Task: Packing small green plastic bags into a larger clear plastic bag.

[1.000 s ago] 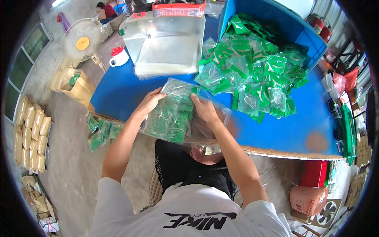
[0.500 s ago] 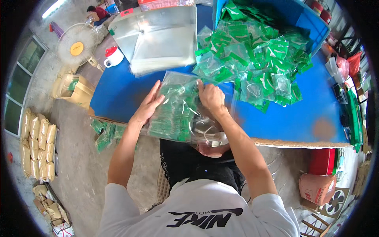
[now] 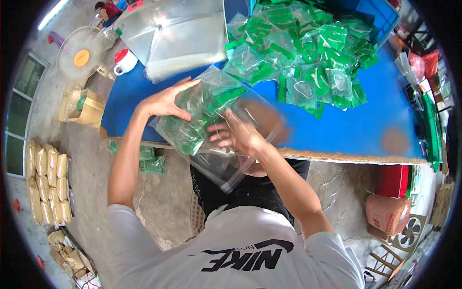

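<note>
A large clear plastic bag [image 3: 219, 166] with small green-and-clear packets [image 3: 195, 137] inside lies slanted over the table's near edge. Its lower corner reaches over my lap. My left hand [image 3: 166, 101] grips the bag's upper left side, thumb on top and fingers along the far edge. Across the bag's right part lies my right hand [image 3: 243, 135], fingers apart and slightly blurred, touching the plastic over the packets. A loose heap of similar green packets [image 3: 308, 58] covers the far side of the blue table [image 3: 337, 137].
A stack of clear flat bags [image 3: 180, 43] sits at the table's far left, beside a white mug with a red lid [image 3: 125, 61]. A fan [image 3: 82, 58] stands left of the table. More green packets [image 3: 151, 161] lie below the table edge. A blue crate [image 3: 380, 19] is behind the heap.
The filled bag has turned from nearly straight to slanted, its lower end swinging toward my lap. My left hand has moved up and left; my right hand has come down and left, fingers spreading.
</note>
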{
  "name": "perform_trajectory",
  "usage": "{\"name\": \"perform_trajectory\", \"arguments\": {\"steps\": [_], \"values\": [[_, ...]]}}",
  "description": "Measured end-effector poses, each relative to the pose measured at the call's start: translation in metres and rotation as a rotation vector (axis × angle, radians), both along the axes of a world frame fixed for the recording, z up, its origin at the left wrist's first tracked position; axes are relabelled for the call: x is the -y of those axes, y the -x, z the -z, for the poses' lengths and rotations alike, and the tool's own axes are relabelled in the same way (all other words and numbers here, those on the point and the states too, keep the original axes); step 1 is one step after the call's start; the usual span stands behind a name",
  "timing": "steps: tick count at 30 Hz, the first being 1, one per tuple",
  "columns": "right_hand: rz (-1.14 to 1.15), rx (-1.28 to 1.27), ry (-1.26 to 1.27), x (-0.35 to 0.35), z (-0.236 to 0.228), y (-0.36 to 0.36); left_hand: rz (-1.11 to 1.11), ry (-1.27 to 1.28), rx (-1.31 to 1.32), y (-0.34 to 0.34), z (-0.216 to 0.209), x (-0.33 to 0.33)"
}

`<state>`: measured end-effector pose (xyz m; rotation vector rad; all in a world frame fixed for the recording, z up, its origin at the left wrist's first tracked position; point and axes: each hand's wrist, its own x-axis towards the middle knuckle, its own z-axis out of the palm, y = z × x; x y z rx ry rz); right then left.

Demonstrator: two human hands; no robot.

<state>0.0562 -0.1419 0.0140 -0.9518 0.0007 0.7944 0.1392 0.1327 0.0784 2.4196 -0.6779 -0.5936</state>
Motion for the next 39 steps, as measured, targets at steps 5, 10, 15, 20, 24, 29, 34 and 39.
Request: {"name": "perform_trajectory", "arguments": {"steps": [5, 10, 15, 20, 24, 29, 34, 39], "values": [[-0.325, 0.081, 0.046, 0.066, -0.01, 0.059, -0.099, -0.342, 0.53, 0.055, 0.02, 0.062], [0.098, 0.391, 0.425, 0.113, -0.044, 0.035, -0.17, -0.256, 0.687, 0.072, 0.038, 0.075], [-0.198, 0.422, 0.733, 0.111, -0.047, 0.049, -0.377, -0.075, 0.617, 0.059, 0.024, 0.051], [0.129, 0.429, 0.896, 0.104, -0.027, 0.054, -0.431, -0.125, 0.586, 0.054, 0.03, 0.028], [0.266, 0.377, 0.433, 0.082, -0.002, 0.042, -0.433, 0.054, 0.481, 0.05, 0.044, 0.027], [0.38, 0.988, 0.798, 0.039, 0.014, 0.025, -0.358, 0.115, 0.176, 0.041, 0.017, 0.031], [0.466, 1.497, 1.004, 0.013, 0.026, 0.021, -0.503, 0.17, -0.003, 0.002, 0.014, 0.025], [0.368, 1.396, 1.237, 0.001, 0.024, 0.004, -0.422, 0.118, 0.011, -0.025, 0.023, 0.036]]}}
